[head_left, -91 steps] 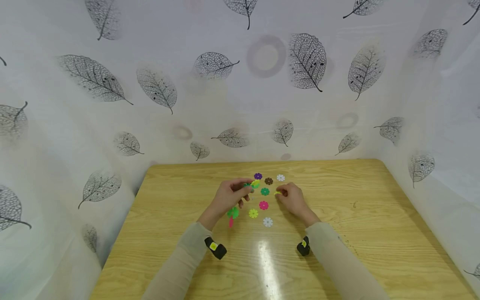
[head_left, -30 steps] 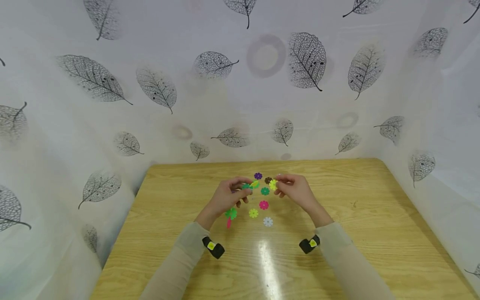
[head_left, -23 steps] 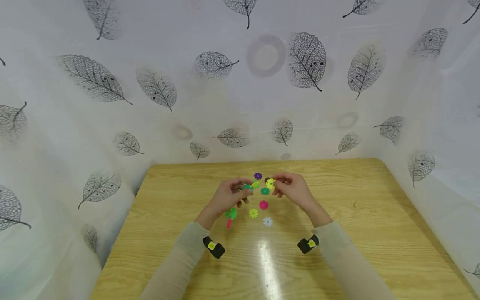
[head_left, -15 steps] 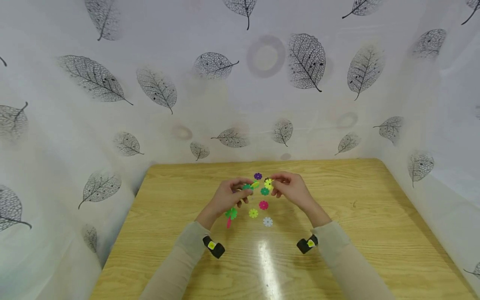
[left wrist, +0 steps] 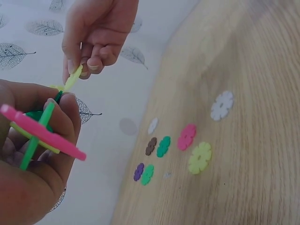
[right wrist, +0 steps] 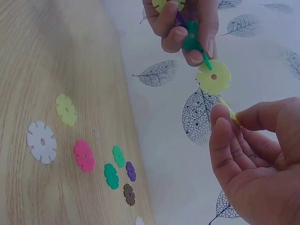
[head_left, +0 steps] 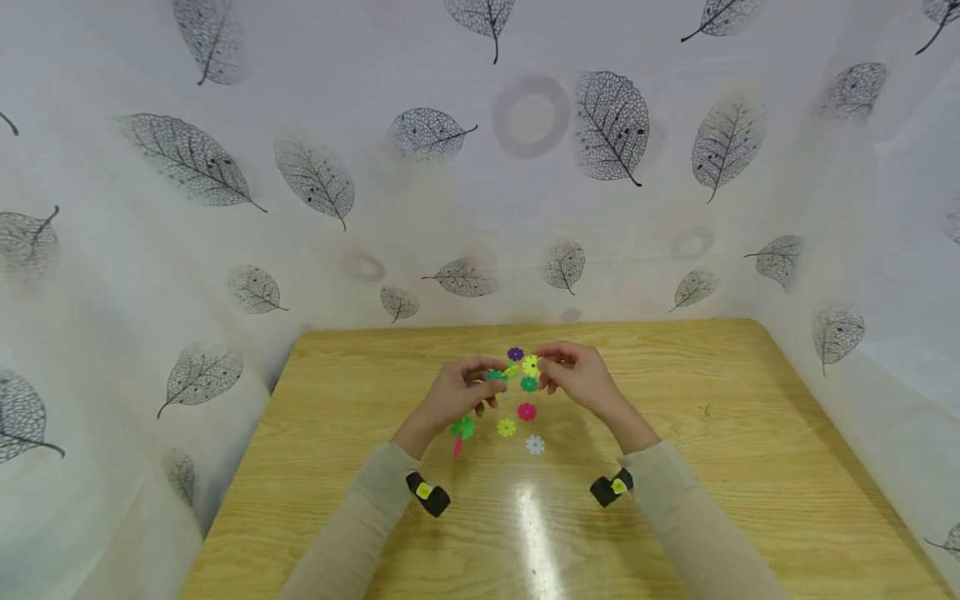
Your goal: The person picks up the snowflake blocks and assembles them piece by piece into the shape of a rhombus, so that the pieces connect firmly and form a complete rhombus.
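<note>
My left hand [head_left: 450,396] grips a chain of slotted plastic flower discs joined edge to edge. A pink disc [left wrist: 47,133] and a light green disc [head_left: 462,427] hang below that palm; a dark green disc [right wrist: 191,41] shows between the fingers. At the chain's far end, a yellow flower disc [right wrist: 214,77] sticks out past the fingertips. My right hand [head_left: 585,379] pinches another yellow flower disc [right wrist: 229,110] between thumb and fingers. Its edge is right at the rim of the chain's end disc, both held above the table.
Loose flower discs lie on the wooden table [head_left: 675,500]: purple [head_left: 515,354], green [head_left: 528,384], pink [head_left: 527,412], yellow [head_left: 506,427] and white [head_left: 535,445]. A brown disc [left wrist: 150,146] and a second white disc [left wrist: 153,125] lie farther back. Leaf-printed curtain [head_left: 465,200] surrounds the table's back and sides.
My right hand has lifted the yellow flower disc from the table and carried it left to the end of the chain. The left hand has stayed almost still, gripping the chain.
</note>
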Motion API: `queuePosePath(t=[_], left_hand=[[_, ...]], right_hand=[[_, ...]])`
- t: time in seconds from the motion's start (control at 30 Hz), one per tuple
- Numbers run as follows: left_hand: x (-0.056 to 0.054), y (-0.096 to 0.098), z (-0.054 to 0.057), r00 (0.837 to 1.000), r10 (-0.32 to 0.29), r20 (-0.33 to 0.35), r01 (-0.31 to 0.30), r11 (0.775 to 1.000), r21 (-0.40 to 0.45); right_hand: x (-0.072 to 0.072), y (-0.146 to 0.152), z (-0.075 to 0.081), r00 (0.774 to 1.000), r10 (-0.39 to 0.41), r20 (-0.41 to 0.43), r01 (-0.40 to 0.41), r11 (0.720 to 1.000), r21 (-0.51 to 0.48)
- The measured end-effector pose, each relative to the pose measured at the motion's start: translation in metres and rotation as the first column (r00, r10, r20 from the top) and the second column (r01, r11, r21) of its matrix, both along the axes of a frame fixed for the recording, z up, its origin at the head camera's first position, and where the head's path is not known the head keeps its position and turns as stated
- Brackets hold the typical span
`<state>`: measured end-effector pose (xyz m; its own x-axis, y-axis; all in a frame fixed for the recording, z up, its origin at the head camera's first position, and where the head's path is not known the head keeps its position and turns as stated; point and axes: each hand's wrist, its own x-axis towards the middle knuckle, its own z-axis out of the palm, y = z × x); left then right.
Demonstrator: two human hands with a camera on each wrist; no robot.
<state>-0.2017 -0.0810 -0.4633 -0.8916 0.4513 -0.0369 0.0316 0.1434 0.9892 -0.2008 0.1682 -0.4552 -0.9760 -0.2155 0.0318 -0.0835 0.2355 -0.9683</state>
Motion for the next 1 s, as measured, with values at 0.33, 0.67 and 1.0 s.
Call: queuePosePath(t=[0.33, 0.67, 1.0], left_hand=[[0.001, 0.0, 0.002, 1.0, -0.015, -0.006, 0.015, 1.0, -0.015], [0.001, 0.001, 0.002, 0.999, -0.028, -0.014, 0.028, 1.0, -0.009], [0.002, 0.003, -0.004, 0.999, -0.019, 0.051, 0.014, 0.996, 0.087]], right_hand=[[-0.001, -0.002, 0.001, 0.999, 0.031, -0.011, -0.031, 1.0, 0.005], [0.001, -0.007, 0.004, 0.999, 0.041, 0.019, -0.041, 0.999, -0.009], [0.005, -0.012, 0.0, 0.999, 0.039, -0.005, -0.039, 0.998, -0.039]])
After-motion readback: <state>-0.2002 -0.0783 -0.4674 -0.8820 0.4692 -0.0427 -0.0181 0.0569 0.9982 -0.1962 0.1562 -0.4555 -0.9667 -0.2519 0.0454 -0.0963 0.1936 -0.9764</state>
